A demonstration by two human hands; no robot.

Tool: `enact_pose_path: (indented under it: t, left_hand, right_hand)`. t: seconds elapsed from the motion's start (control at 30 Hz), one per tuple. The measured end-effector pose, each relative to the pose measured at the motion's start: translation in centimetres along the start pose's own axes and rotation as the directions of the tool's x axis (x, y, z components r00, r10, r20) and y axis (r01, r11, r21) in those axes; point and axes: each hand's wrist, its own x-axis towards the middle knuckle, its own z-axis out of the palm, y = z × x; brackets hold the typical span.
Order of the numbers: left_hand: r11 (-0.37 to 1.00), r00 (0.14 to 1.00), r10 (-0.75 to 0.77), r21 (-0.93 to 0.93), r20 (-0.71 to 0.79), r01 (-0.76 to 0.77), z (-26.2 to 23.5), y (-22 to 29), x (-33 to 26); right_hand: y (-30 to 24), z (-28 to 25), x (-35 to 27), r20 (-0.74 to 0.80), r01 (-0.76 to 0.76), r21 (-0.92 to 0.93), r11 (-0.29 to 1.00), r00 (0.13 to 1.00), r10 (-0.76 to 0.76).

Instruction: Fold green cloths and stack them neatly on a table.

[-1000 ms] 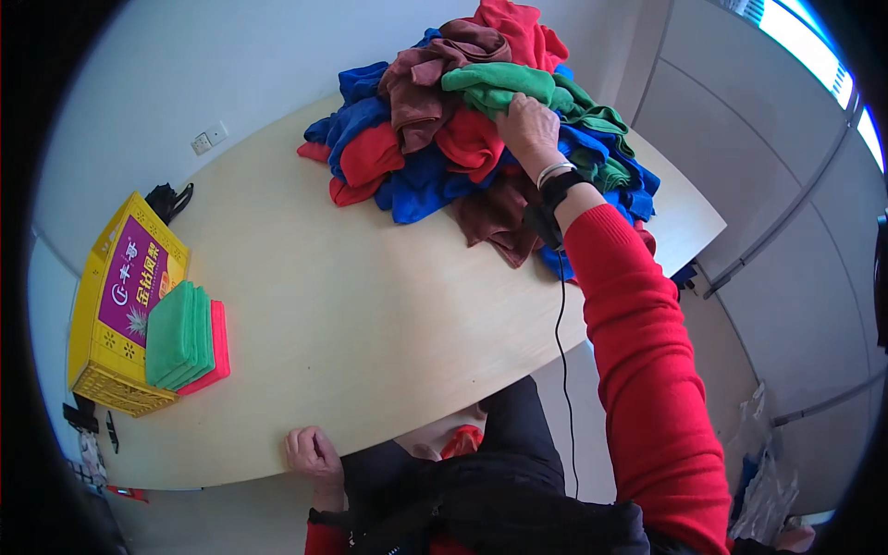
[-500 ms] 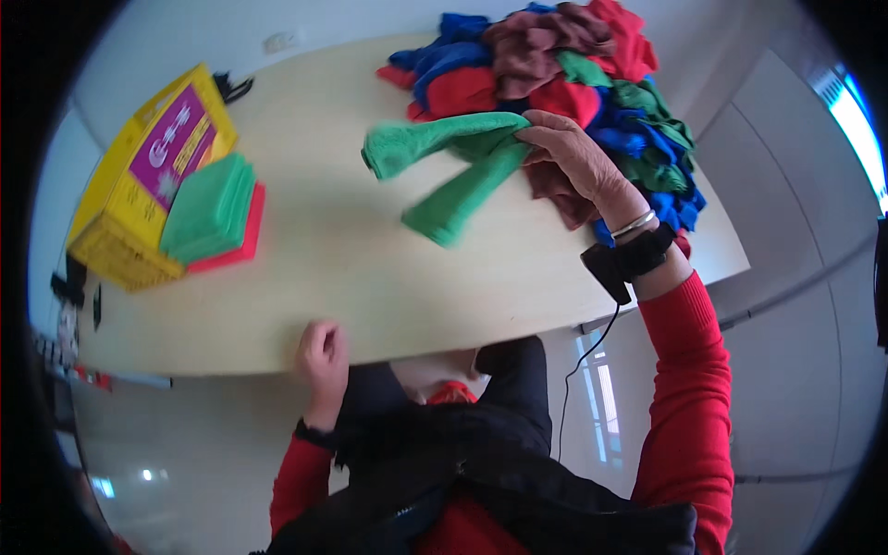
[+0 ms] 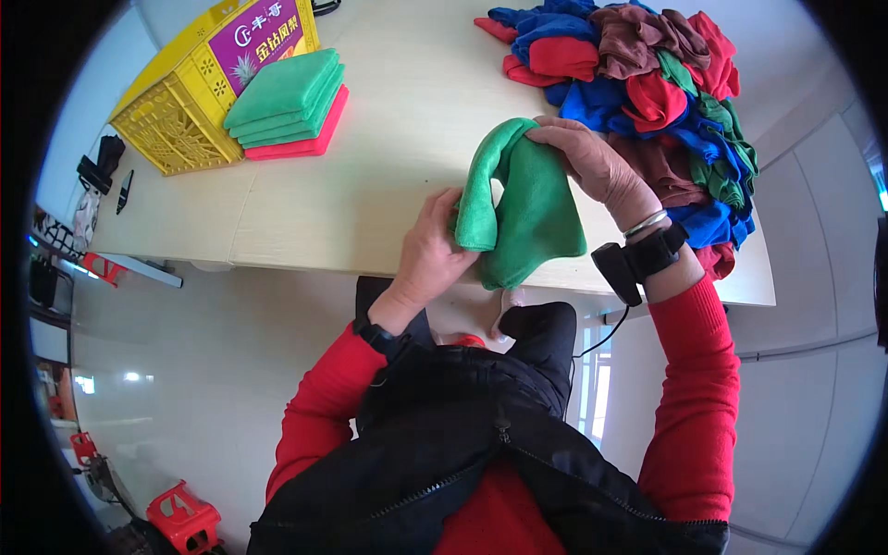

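Green cloth (image 3: 541,208) between both grips (image 3: 431,248) (image 3: 597,166)

The table (image 3: 398,120) bears a crate (image 3: 176,125) left, cloth heap (image 3: 655,100) right.

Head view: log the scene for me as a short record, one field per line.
Held: green cloth, draped in a bend
Right hand: pinching the cloth's top
Left hand: at the cloth's left edge, fingertips partly hidden
Pile: loose red, blue, brown and green cloths, at the table's right end
Stack: folded green cloths over red, beside the yellow crate
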Motion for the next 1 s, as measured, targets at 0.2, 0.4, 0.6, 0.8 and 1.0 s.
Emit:
enact_pose_path:
  t: [0.2,0.4,0.6,0.8,1.0]
  left_hand:
    - [0.922,0.99,-0.14,-0.364,0.0,0.131,-0.9,-0.5,3.8]
    - [0.652,0.951,-0.288,-0.705,0.109,0.278,-3.7,0.9,9.6]
    - [0.716,0.929,-0.356,-0.608,0.103,0.342,-3.5,-2.8,10.8]
    - [0.722,0.887,-0.461,-0.564,0.042,0.401,-2.9,-3.1,10.8]
    - [0.751,0.903,-0.429,-0.548,0.017,0.367,-4.3,-3.8,10.7]
  right_hand:
    - [1.4,-4.4,0.2,0.164,0.495,-0.374,0.784,0.867,-0.47]
    - [1.8,-4.0,0.8,-0.144,0.022,-0.783,0.622,0.966,-0.215]
    - [-0.1,7.3,-4.2,-0.027,0.297,-0.564,0.77,0.926,-0.377]
    - [4.5,12.4,-4.0,-0.095,0.24,-0.807,0.539,0.849,-0.52]
    - [5.9,9.5,-3.1,-0.172,0.199,-0.556,0.807,0.922,-0.346]
